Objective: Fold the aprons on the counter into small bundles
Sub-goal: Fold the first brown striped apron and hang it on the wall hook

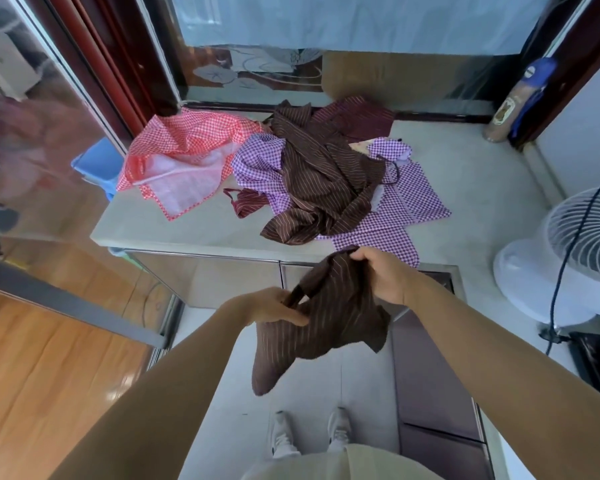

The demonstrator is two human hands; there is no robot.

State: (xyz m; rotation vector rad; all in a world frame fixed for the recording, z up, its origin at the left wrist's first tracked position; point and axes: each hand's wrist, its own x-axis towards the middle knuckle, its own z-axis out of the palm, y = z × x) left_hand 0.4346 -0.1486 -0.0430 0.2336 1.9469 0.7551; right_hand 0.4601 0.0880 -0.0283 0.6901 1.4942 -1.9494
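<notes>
While the person stands before the counter (187,233), both hands hold a brown striped apron (336,327) in the air, off the counter's near edge and above the floor. The left hand (274,306) is curled round a dark strap and the cloth beside it at the apron's left side. The right hand (385,275) is clenched on a bunched upper corner, a little higher and nearer the counter. Below the hands the cloth hangs crumpled, its lowest end drooping toward a pair of light shoes (281,439).

On the counter lies a loose heap of other aprons. A red checked apron (184,150) is spread at the left, part of it turned pale side up. A purple checked apron (406,209) sprawls through the middle and right, one corner hanging over the near edge just beside the right hand. A second brown striped apron (323,178) lies rumpled on top of it, and a dark red apron (357,117) sits at the back. A white fan (568,244) stands to the right, and a tall can (508,105) stands in the back right corner.
</notes>
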